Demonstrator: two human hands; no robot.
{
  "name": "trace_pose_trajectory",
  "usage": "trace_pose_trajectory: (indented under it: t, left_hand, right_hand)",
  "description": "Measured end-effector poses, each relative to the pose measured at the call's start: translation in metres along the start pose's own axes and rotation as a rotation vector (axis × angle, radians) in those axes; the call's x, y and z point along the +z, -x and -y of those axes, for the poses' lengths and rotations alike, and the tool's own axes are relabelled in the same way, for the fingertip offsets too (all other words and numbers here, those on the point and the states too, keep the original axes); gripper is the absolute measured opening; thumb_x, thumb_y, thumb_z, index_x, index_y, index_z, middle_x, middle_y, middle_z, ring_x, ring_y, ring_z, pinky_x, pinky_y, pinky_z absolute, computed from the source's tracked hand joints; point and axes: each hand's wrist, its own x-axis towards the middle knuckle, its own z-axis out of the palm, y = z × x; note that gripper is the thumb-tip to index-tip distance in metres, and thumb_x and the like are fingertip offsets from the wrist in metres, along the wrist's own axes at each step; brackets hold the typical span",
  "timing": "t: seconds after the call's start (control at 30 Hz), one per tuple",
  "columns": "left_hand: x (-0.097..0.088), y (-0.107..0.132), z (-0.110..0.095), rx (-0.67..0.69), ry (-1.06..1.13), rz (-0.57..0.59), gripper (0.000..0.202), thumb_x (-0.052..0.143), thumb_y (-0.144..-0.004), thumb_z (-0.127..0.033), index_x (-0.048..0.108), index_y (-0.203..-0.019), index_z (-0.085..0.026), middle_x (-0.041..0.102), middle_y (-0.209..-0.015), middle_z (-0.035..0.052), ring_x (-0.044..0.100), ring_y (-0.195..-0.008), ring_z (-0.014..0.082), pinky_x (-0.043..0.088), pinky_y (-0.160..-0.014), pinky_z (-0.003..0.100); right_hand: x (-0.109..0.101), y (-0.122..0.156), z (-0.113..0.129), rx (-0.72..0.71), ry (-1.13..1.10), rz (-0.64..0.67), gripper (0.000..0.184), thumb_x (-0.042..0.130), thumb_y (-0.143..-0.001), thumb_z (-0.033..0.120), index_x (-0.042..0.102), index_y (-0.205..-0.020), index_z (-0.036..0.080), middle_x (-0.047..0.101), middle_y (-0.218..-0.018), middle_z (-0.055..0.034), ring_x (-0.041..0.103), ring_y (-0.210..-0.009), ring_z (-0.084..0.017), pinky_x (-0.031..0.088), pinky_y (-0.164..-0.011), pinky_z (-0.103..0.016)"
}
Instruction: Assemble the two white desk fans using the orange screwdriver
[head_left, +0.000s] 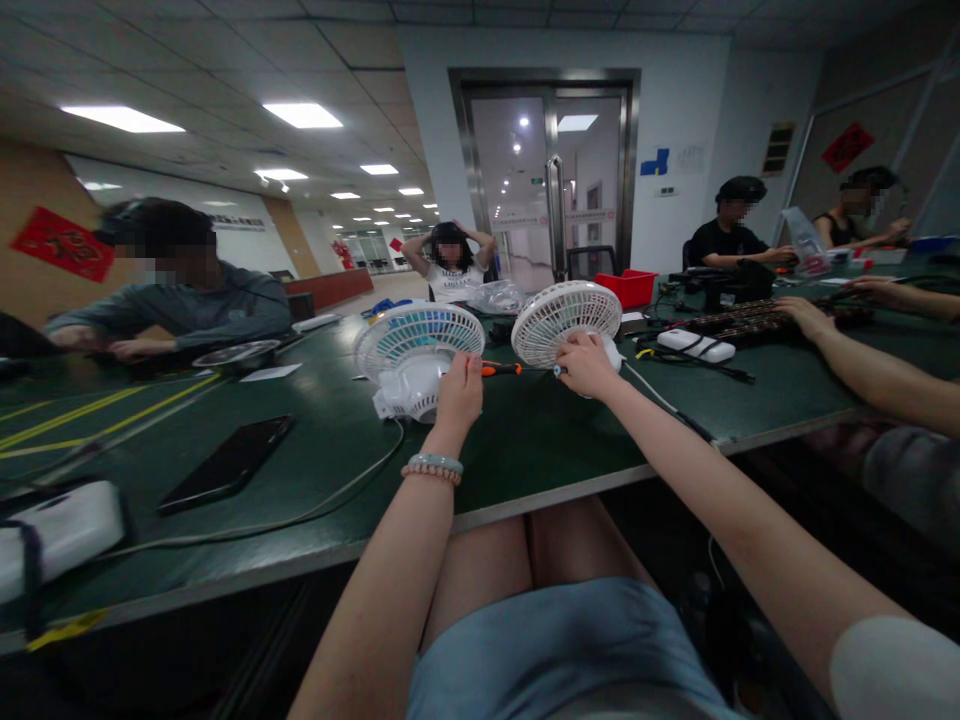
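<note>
My left hand (459, 392) is closed around the orange and black handle of a screwdriver (501, 369), which lies level between both hands. My right hand (586, 366) is closed at the screwdriver's tip end, against the lower rim of a white fan grille (564, 318). A second white fan (417, 352) with a teal inside stands just left of my left hand, its cable (315, 510) trailing over the dark green table (525, 440). A bead bracelet sits on my left wrist.
A black phone (226, 462) lies at the left, a white device (60, 532) at the near left edge. A white power strip (695, 345) and a red bin (628, 287) sit at the right. Several people sit around the table; another person's arm (862, 365) reaches in from the right.
</note>
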Motion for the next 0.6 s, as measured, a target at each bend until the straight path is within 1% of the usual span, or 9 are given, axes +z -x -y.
trace_pose_trajectory:
  t: [0.1, 0.2, 0.33, 0.47, 0.6]
  left_hand:
    - [0.0005, 0.0009, -0.0007, 0.001, 0.092, 0.023, 0.029, 0.031, -0.088, -0.041, 0.051, -0.089, -0.020, 0.051, -0.057, -0.0014, 0.050, -0.055, 0.0144, 0.035, -0.055, 0.026]
    - [0.0013, 0.0010, -0.0004, -0.013, 0.188, 0.038, 0.022, 0.033, -0.085, -0.030, 0.050, -0.093, -0.019, 0.047, -0.053, -0.0033, 0.047, -0.049, 0.0136, 0.035, -0.051, 0.026]
    - [0.0030, -0.0001, 0.0018, -0.035, 0.244, 0.051, 0.022, 0.034, -0.080, -0.022, 0.050, -0.095, -0.019, 0.043, -0.050, -0.0042, 0.044, -0.046, 0.0132, 0.032, -0.047, 0.026]
    - [0.0047, -0.0011, 0.0041, -0.028, 0.231, 0.045, 0.024, 0.034, -0.079, -0.021, 0.049, -0.097, -0.018, 0.047, -0.055, -0.0029, 0.047, -0.049, 0.0135, 0.034, -0.049, 0.026]
    - [0.0040, -0.0006, 0.0029, -0.032, 0.206, 0.043, 0.022, 0.034, -0.081, -0.024, 0.050, -0.096, -0.019, 0.050, -0.058, -0.0017, 0.049, -0.054, 0.0145, 0.035, -0.051, 0.027]
  right_hand:
    - [-0.0004, 0.0003, 0.0005, 0.003, 0.007, -0.004, 0.024, 0.050, -0.082, 0.028, 0.070, -0.090, 0.020, 0.062, -0.109, -0.0076, 0.037, -0.109, -0.028, 0.025, -0.086, -0.043]
    - [-0.0001, 0.0007, 0.0005, 0.003, 0.010, -0.008, 0.024, 0.050, -0.082, 0.028, 0.070, -0.091, 0.020, 0.062, -0.109, -0.0073, 0.037, -0.109, -0.028, 0.025, -0.086, -0.043]
    - [0.0010, 0.0008, 0.0003, -0.001, 0.004, -0.019, 0.023, 0.050, -0.081, 0.028, 0.070, -0.090, 0.020, 0.063, -0.109, -0.0074, 0.038, -0.109, -0.028, 0.025, -0.085, -0.043]
    - [0.0010, 0.0005, 0.0003, 0.000, -0.003, -0.017, 0.024, 0.050, -0.081, 0.028, 0.070, -0.089, 0.019, 0.063, -0.110, -0.0077, 0.038, -0.109, -0.028, 0.026, -0.085, -0.043]
    - [-0.0001, 0.0006, 0.0003, -0.001, 0.004, -0.016, 0.024, 0.049, -0.082, 0.028, 0.070, -0.091, 0.019, 0.062, -0.110, -0.0078, 0.038, -0.109, -0.028, 0.026, -0.086, -0.043]
